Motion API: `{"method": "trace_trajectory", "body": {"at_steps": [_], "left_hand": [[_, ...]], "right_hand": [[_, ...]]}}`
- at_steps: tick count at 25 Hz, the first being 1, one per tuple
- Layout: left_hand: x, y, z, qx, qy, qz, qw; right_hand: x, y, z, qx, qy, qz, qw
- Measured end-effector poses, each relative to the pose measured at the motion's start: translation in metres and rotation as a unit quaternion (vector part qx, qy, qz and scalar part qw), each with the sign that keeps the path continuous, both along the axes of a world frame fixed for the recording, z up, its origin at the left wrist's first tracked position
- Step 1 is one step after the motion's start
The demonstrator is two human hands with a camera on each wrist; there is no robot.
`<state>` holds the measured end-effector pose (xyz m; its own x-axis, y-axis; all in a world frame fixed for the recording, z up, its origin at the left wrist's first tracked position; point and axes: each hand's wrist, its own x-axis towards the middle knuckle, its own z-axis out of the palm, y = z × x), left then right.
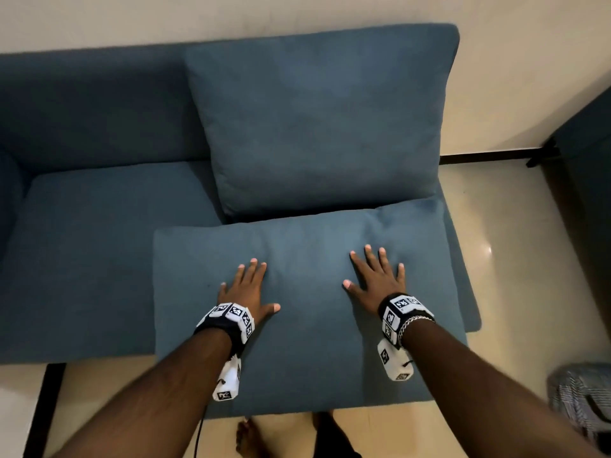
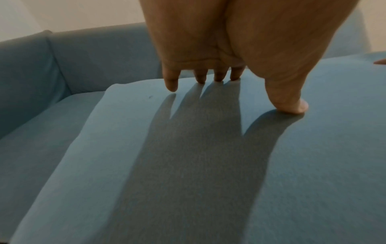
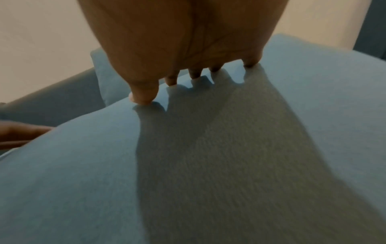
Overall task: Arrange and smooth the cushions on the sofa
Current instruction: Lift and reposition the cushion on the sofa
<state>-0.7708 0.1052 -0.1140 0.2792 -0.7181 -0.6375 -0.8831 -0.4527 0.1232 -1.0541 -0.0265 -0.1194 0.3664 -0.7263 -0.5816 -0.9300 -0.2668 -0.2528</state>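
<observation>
Hands (image 1: 248, 289) flat on cushion (image 1: 310, 352)

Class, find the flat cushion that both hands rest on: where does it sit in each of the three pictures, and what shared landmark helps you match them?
Head view: the flat cushion fills the lower centre, under the left hand and right hand.
Left wrist view: the flat cushion fills the lower right.
Right wrist view: the flat cushion covers the lower part.
Shared landmark: the upright back cushion, seen behind the fingers in the right wrist view.

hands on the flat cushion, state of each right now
Left hand: open, fingers spread flat on the flat cushion.
Right hand: open, spread flat on the same cushion.
</observation>
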Motion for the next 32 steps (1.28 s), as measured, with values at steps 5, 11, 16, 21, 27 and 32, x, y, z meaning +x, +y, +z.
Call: {"method": "trace_trajectory", "body": {"at_steps": [5, 11, 16, 21, 27, 32], "left_hand": [[0.013, 0.021, 0.0, -0.005, -0.007, -0.009, 1.0], [0.042, 0.042, -0.021, -0.015, -0.002, 0.003, 1.0], [0.061, 0.007, -0.085, -0.013, 0.018, -0.002, 1.0], [0.066, -0.011, -0.098, -0.004, 0.068, -0.01, 0.998], [0.123, 0.004, -0.083, -0.082, 0.029, -0.065, 0.994], [0.217, 0.041, -0.095, -0.099, 0.015, 0.097, 0.99]], "right_hand": [[0.004, 0.0, -0.012, 0.014, 0.002, -0.001, 1.0], [0.007, -0.004, -0.035, 0.013, 0.028, 0.008, 0.999], [0.034, -0.036, -0.076, 0.002, 0.082, -0.013, 0.997], [0.037, -0.049, -0.076, -0.011, 0.125, -0.01, 0.992], [0.128, 0.009, -0.018, -0.095, -0.014, -0.097, 0.991], [0.236, 0.076, -0.053, -0.058, 0.099, 0.075, 0.991]]}}
